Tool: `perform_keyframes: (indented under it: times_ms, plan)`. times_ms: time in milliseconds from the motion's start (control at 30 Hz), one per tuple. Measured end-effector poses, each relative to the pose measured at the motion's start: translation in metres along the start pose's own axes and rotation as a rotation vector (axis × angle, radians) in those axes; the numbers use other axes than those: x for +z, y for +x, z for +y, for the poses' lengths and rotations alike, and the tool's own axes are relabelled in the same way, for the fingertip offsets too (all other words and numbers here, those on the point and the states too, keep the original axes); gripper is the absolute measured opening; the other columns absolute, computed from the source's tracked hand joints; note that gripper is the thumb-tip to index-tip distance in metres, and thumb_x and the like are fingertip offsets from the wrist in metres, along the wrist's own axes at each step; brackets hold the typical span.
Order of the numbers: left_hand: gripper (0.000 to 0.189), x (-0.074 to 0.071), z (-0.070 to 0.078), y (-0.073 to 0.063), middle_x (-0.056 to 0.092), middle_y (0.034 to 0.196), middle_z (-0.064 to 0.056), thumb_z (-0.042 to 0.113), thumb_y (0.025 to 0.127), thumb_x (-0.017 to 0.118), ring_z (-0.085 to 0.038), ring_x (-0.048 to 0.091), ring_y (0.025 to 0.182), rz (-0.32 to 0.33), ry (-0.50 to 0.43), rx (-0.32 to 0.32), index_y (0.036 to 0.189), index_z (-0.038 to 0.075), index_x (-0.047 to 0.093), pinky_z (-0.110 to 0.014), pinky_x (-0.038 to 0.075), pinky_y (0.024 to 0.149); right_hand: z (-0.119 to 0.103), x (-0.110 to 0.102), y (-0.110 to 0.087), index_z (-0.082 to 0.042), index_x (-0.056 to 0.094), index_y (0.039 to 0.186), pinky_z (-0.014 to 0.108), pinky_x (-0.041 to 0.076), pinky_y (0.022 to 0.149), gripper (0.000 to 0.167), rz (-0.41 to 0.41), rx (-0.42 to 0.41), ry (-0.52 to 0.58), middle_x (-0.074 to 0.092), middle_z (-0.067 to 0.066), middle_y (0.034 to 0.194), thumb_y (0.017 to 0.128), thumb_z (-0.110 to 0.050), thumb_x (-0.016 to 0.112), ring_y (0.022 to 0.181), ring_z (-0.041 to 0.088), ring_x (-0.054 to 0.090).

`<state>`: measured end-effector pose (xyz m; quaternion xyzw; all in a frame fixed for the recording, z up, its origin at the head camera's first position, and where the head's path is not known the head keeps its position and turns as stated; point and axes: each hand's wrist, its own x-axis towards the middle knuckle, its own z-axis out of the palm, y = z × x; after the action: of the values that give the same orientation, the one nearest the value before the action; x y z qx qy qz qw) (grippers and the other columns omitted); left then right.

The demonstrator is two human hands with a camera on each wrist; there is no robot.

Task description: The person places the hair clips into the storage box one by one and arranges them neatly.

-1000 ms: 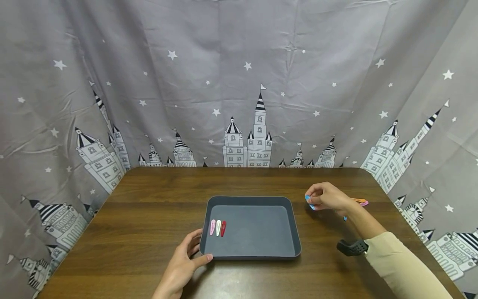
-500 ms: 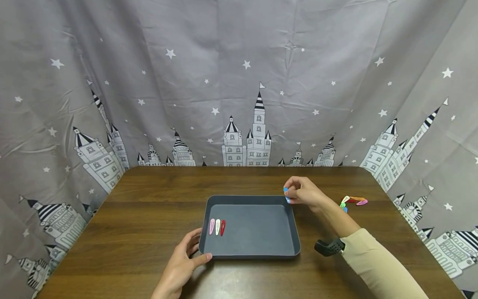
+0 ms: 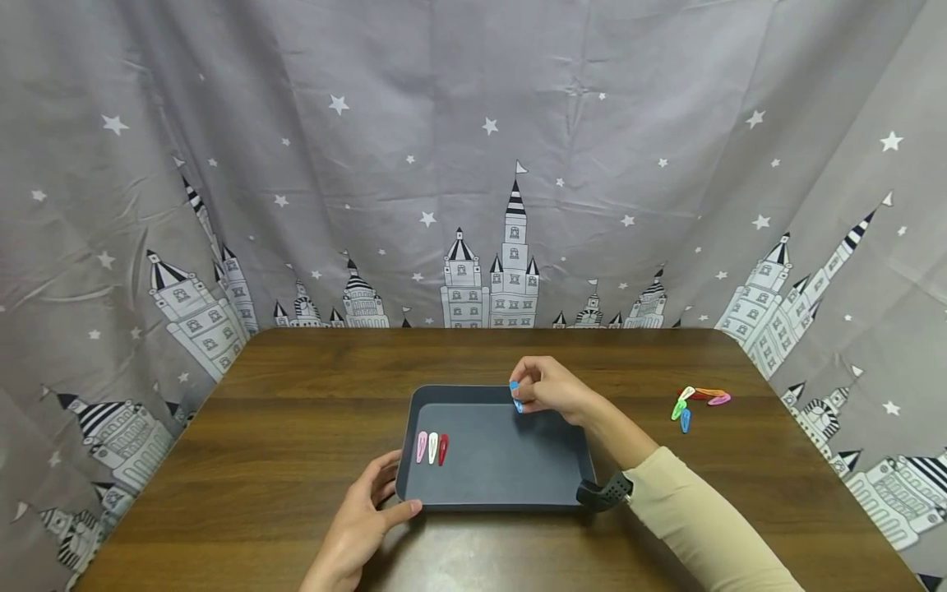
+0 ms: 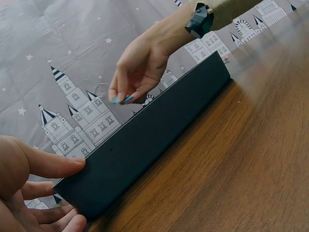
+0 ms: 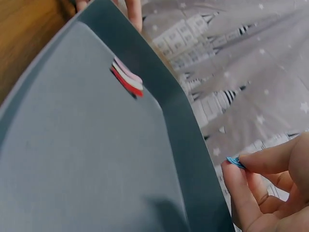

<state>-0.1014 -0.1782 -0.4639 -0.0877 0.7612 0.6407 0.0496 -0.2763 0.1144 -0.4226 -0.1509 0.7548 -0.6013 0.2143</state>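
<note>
A blue snap hair clip (image 3: 516, 397) is pinched between the thumb and fingertips of my right hand (image 3: 551, 388), above the back part of the grey tray (image 3: 510, 485). In the right wrist view the held clip (image 5: 235, 162) shows only partly between the fingertips. My left hand (image 3: 366, 510) grips the tray's near left corner, thumb on the rim and fingers round the side; the left wrist view shows this thumb (image 4: 60, 166) on the rim. Inside the tray, at its left, lie a pink clip (image 3: 422, 446), a white clip (image 3: 432, 448) and a red clip (image 3: 443, 450), side by side.
On the wooden table (image 3: 296, 427), to the right of the tray, lies a loose group of hair clips: a green clip (image 3: 678, 409), a blue clip (image 3: 685, 421), an orange clip (image 3: 710, 392) and others. A grey castle-print curtain (image 3: 370, 164) hangs behind the table.
My right hand has moved left with the blue hair clip, from beside the clip group to over the tray, uncovering the group. My left hand has stayed at the tray's corner.
</note>
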Motion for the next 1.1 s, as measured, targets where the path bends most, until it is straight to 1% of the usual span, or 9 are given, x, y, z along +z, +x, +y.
perform_keyframes:
  times_ms: [233,333,500,667,900,1000,1100]
  plan:
    - [0.075,0.001,0.000,0.001,0.051,0.147,-0.025,-0.005,0.085,0.079,-0.043,0.049,0.133,-0.009,-0.009,0.006,0.151,0.004,0.045,-0.053,0.044,0.102,0.002,0.020,0.011,0.004,0.061,0.104,0.036,0.059,0.074,0.010,-0.041,-0.006,0.027,0.062,0.009,0.083,0.095,0.007,0.063,0.074,0.020,0.063]
    - [0.076,0.001,0.000,0.000,0.051,0.147,-0.025,-0.005,0.084,0.079,-0.043,0.048,0.134,-0.012,-0.012,0.010,0.151,0.003,0.045,-0.054,0.043,0.103,0.004,0.027,0.015,0.005,0.059,0.105,0.037,0.059,0.074,0.011,-0.067,0.008,0.035,0.062,0.009,0.083,0.095,0.008,0.062,0.074,0.020,0.063]
    - [0.076,0.001,0.001,0.000,0.052,0.146,-0.024,-0.004,0.084,0.080,-0.042,0.049,0.133,-0.006,-0.010,0.013,0.151,0.003,0.046,-0.052,0.043,0.103,0.005,0.038,0.022,0.002,0.058,0.099,0.037,0.060,0.073,0.010,-0.119,0.047,0.048,0.059,0.009,0.080,0.092,0.009,0.063,0.072,0.020,0.064]
    - [0.076,0.000,0.002,0.000,0.053,0.145,-0.024,-0.004,0.084,0.080,-0.041,0.050,0.133,0.000,-0.008,0.008,0.151,0.004,0.046,-0.050,0.044,0.101,0.003,0.049,0.029,0.002,0.059,0.097,0.037,0.061,0.073,0.010,-0.189,0.064,0.007,0.058,0.009,0.079,0.093,0.010,0.063,0.069,0.021,0.064]
    - [0.076,-0.002,0.002,0.001,0.053,0.145,-0.024,-0.004,0.084,0.080,-0.042,0.050,0.132,0.005,-0.003,-0.001,0.152,0.004,0.046,-0.050,0.045,0.100,0.001,0.060,0.037,0.003,0.060,0.094,0.037,0.060,0.073,0.010,-0.234,0.104,-0.019,0.058,0.010,0.079,0.093,0.013,0.062,0.071,0.021,0.061]
    - [0.076,-0.002,0.001,0.001,0.052,0.145,-0.024,-0.004,0.084,0.079,-0.042,0.049,0.133,-0.002,-0.009,-0.002,0.152,0.004,0.045,-0.051,0.044,0.101,0.002,0.065,0.038,0.002,0.060,0.091,0.035,0.060,0.070,0.010,-0.260,0.106,-0.046,0.060,0.010,0.078,0.093,0.012,0.062,0.070,0.020,0.061]
    - [0.075,-0.001,0.001,0.000,0.053,0.145,-0.024,-0.004,0.084,0.079,-0.041,0.050,0.132,-0.009,-0.018,0.001,0.151,0.003,0.046,-0.051,0.044,0.101,0.004,0.068,0.037,0.000,0.061,0.088,0.033,0.059,0.065,0.012,-0.271,0.100,-0.102,0.064,0.011,0.075,0.092,0.010,0.066,0.068,0.019,0.063]
